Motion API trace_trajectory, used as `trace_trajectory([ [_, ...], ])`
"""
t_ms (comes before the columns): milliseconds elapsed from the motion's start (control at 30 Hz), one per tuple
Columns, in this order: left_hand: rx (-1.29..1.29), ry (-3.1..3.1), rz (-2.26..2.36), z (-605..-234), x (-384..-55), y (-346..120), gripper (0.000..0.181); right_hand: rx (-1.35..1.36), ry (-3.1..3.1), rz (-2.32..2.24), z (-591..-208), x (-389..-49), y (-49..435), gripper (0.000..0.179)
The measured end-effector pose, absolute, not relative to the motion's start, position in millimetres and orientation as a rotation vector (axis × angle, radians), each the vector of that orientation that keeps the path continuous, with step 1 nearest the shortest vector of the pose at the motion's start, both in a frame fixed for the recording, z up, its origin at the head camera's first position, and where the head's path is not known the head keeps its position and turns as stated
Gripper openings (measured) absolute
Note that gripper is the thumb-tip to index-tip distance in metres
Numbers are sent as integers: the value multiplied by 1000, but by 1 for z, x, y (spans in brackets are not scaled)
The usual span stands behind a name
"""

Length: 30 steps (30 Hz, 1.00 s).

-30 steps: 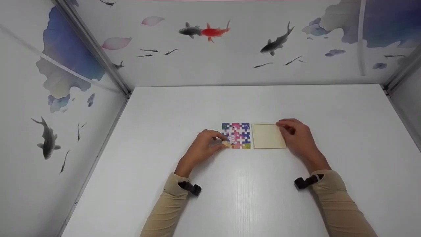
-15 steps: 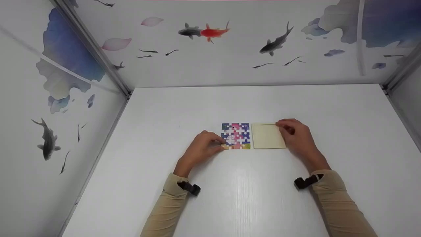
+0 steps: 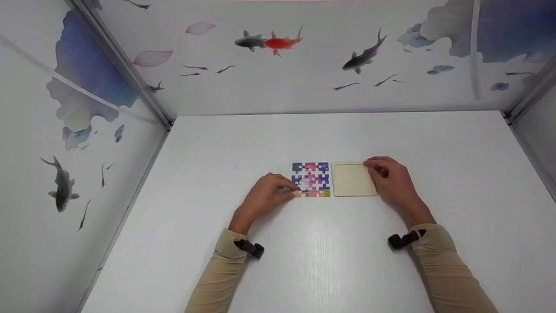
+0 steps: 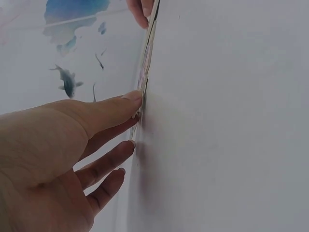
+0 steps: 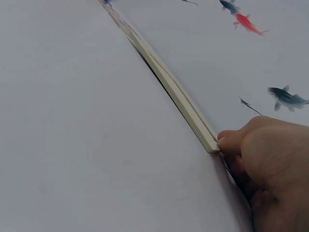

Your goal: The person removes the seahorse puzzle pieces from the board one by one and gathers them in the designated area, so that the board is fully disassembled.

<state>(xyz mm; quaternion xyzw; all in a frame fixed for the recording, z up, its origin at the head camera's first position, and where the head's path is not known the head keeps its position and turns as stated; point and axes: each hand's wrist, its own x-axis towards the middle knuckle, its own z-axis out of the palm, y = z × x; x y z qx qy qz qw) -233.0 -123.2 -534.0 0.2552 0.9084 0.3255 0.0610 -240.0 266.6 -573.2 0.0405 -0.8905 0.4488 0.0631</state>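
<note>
Several colourful jigsaw pieces [image 3: 310, 179], mostly blue and pink, lie in a square grid with narrow gaps. Against the grid's right side is a pale wooden puzzle tray [image 3: 355, 180] with a thin raised rim. My left hand [image 3: 266, 198] pinches the lower left corner piece [image 3: 298, 194] between thumb and index finger, which cover much of it. In the left wrist view, the left thumb [image 4: 118, 106] lies along the piece's edge. My right hand [image 3: 393, 180] holds the tray's right edge, thumb at the corner and the other fingers curled, as the right wrist view shows.
The white tabletop [image 3: 278, 261] reaches back to a wall [image 3: 278, 93] painted with fish and petals. Another painted wall [image 3: 26, 217] borders the left side. Black cameras are strapped at both wrists over tan sleeves [image 3: 221, 269].
The left thumb and index finger have come closer together at the lower left piece, uncovering more of the piece above it. My right hand and the tray stay in place.
</note>
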Motion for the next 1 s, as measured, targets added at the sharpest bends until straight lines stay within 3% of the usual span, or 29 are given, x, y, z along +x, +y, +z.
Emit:
trace_trajectory([
  [1000,556,2965,1141,-531,-246,-120,15,130,-2681,1331,-572,-237,267,27],
])
